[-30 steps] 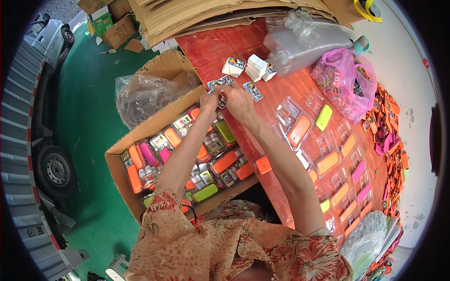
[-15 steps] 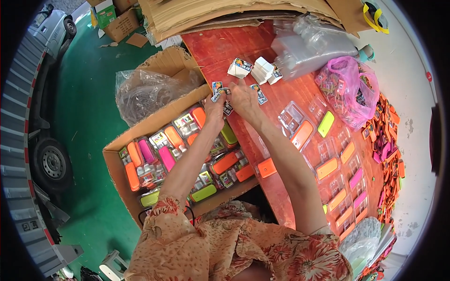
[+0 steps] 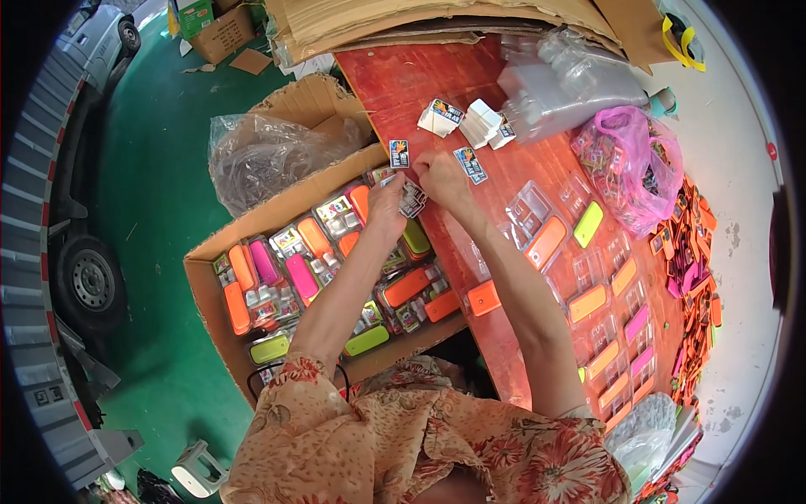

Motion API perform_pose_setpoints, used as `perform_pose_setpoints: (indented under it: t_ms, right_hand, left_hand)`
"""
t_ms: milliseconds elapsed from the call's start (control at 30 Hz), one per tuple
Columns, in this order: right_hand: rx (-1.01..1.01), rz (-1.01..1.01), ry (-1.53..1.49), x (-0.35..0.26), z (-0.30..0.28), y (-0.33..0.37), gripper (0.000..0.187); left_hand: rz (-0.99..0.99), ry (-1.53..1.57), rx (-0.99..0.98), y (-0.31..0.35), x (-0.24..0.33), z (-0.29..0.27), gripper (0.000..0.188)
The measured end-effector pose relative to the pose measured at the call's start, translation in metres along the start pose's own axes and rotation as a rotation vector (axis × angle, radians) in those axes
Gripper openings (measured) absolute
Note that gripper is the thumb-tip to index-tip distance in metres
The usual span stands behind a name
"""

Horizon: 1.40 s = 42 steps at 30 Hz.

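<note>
My left hand is closed on a small fanned bunch of printed cards, over the table's left edge. To its right, my right hand is closed with its fingertips pinched, a little apart from those cards; whether anything is between the fingers is hidden. A single card lies flat just beyond my hands, and another card lies right of my right hand. Farther back are a card stack and a taller white-edged card stack.
An open carton full of blister packs with orange, pink and green cases stands left of the red table. Clear blister trays with coloured cases lie in rows at right, near a pink bag, plastic sleeves and an orange heap.
My right hand has drawn back slightly to the right from the cards in my left hand. The single card beyond my hands now shows whole. The view has shifted a little.
</note>
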State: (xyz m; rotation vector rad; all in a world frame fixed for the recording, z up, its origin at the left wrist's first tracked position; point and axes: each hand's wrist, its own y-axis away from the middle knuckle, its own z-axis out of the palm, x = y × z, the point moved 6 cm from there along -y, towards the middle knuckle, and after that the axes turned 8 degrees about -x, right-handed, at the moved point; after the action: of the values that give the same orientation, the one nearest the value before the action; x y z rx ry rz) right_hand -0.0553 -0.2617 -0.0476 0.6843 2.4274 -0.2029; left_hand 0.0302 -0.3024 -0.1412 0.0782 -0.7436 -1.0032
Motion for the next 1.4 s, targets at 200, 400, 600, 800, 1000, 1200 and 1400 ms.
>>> perform_pose_setpoints:
  t_ms: [200,400,600,800,1000,1200,1400]
  right_hand:
    - [0.202,0.105,0.103,-0.018,-0.001,-0.010,0.032]
    - [0.081,0.119,0.180,-0.016,0.004,-0.006,0.040]
    - [0.035,0.074,0.065,-0.010,0.002,-0.007,0.036]
    - [0.226,0.071,-0.124,0.009,-0.002,-0.007,0.021]
    - [-0.086,0.122,-0.721,0.014,-0.008,0.015,0.012]
    - [-0.168,0.100,-0.557,0.020,0.016,0.037,0.012]
    - [0.054,-0.021,-0.902,0.012,-0.009,0.052,0.005]
  left_hand:
    - [-0.024,0.034,0.007,0.009,0.000,-0.014,0.015]
    - [-0.113,0.000,-0.069,0.018,0.012,-0.015,0.024]
    - [-0.134,-0.022,-0.075,0.020,0.014,-0.003,0.021]
    - [-0.127,-0.039,0.004,0.025,0.012,0.001,0.025]
    - [-0.074,0.000,-0.015,0.028,0.019,-0.004,0.029]
    - [-0.009,-0.043,-0.011,0.048,0.029,0.010,0.033]
    - [-0.068,0.172,-0.117,0.054,0.024,0.039,0.026]
